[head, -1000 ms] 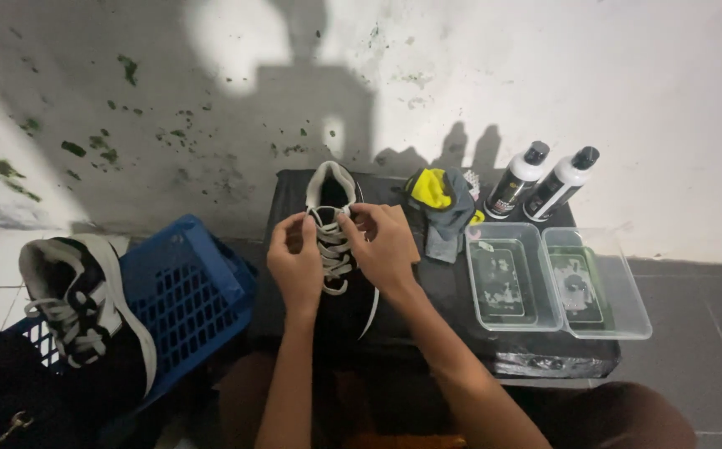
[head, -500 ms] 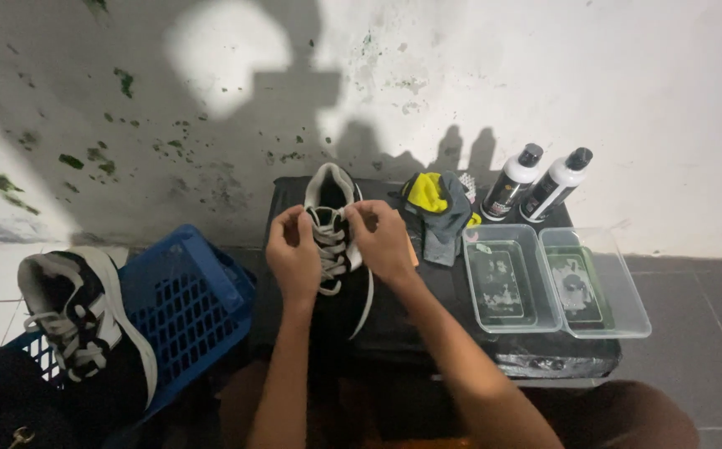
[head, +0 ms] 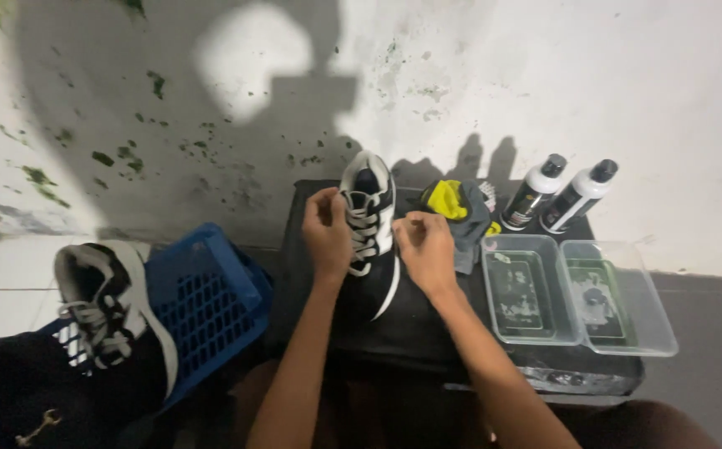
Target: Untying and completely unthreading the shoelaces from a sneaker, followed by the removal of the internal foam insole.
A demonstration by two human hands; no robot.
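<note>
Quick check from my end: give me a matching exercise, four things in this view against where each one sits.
Things:
1. shoe
2. second shoe
3. bottles
4. tubs

Places:
A. leaning on the blue crate, far left
B. against the wall, at the table's back right corner
C. between the left hand and right hand
D. side by side on the table's right half

Pairs: 1-C, 2-A, 3-B, 4-D
</note>
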